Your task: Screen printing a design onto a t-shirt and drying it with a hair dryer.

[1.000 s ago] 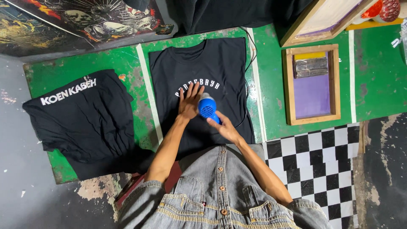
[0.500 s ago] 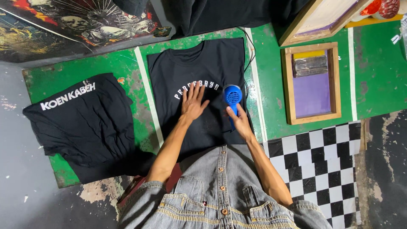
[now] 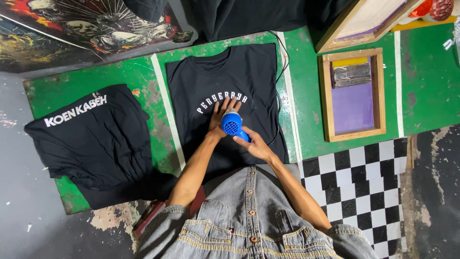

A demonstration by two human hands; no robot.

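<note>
The right hand (image 3: pixel 256 145) is wrapped around the handle of a blue hair dryer (image 3: pixel 232 123), held just over the black T-shirt (image 3: pixel 225 91) spread flat on the green table (image 3: pixel 306 96). The left hand (image 3: pixel 221 115) lies open, palm down, on the shirt's white curved lettering, touching the dryer's 10 o'clock side. At 3 o'clock, well apart, a wooden screen frame (image 3: pixel 353 93) holds a purple mesh and a squeegee. At 9 o'clock lies 1 folded black shirt (image 3: pixel 91 139).
</note>
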